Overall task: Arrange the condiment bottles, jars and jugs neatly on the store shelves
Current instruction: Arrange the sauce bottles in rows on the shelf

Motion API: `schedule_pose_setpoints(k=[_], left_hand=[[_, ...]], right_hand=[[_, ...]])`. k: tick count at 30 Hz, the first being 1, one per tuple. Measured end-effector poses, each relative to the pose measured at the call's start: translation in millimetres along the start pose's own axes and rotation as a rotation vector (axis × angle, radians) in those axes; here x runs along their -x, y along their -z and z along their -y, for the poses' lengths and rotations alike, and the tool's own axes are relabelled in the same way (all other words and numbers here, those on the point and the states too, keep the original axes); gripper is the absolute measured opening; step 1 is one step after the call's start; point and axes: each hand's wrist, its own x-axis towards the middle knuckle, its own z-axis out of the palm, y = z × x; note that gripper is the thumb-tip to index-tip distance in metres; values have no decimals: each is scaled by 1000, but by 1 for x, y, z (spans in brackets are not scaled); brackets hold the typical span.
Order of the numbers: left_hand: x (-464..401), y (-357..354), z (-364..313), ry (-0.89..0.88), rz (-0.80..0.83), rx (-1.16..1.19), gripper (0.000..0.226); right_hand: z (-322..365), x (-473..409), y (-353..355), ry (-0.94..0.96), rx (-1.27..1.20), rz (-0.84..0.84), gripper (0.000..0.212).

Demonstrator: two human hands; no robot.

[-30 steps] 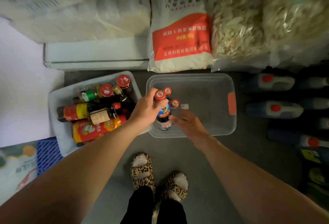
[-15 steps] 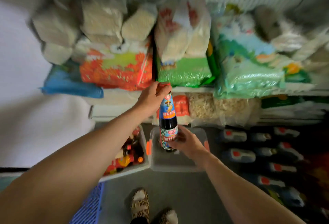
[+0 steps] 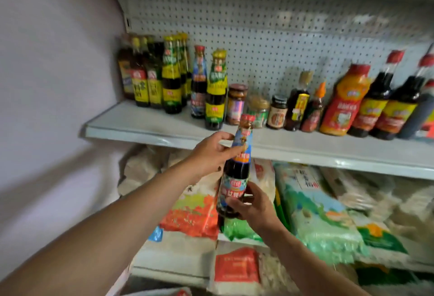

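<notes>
Both hands hold one dark sauce bottle (image 3: pixel 234 173) — the right hand (image 3: pixel 254 204) curled round its base, the left hand (image 3: pixel 211 152) pinching its neck — nearly upright, red cap up and tipped slightly right. A second ago it stood in a floor bin; now it hangs before the shelf (image 3: pixel 305 147) edge. Behind, standing bottles (image 3: pixel 171 77) and jars (image 3: pixel 236 105) crowd the shelf, rice bags (image 3: pixel 317 213) below.

A bottle (image 3: pixel 235 166) is held before the shelf (image 3: pixel 150 129), left hand (image 3: pixel 209 152) above, right hand (image 3: pixel 254 204) below; a row of bottles (image 3: pixel 172 77) stands on the shelf. Bags (image 3: pixel 314 211) lie beneath it.
</notes>
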Motion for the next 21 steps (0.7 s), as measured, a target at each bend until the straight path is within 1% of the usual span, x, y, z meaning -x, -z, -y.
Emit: schedule_pose_setpoints(k=[4,9,13,18,21], left_hand=[[-14,40,-28,-47,-58,-23,40],[-45,88,-49,-87,-78,-35,34],[-77,132,-55,-71,-98,-44,42],[-120,174,-44,-57,-109,-35,44],[-144,186,-39,-93,-84,-47,39]], right_hand=[[48,-40,-19,86,-19,-16,55],[82,-88,-50,162,77,-75,49],[107,-125,-84,220,146,-128,49],[122,-165,-124,181,192,-271,55],[125,-183,-141,129,202,-353,59]])
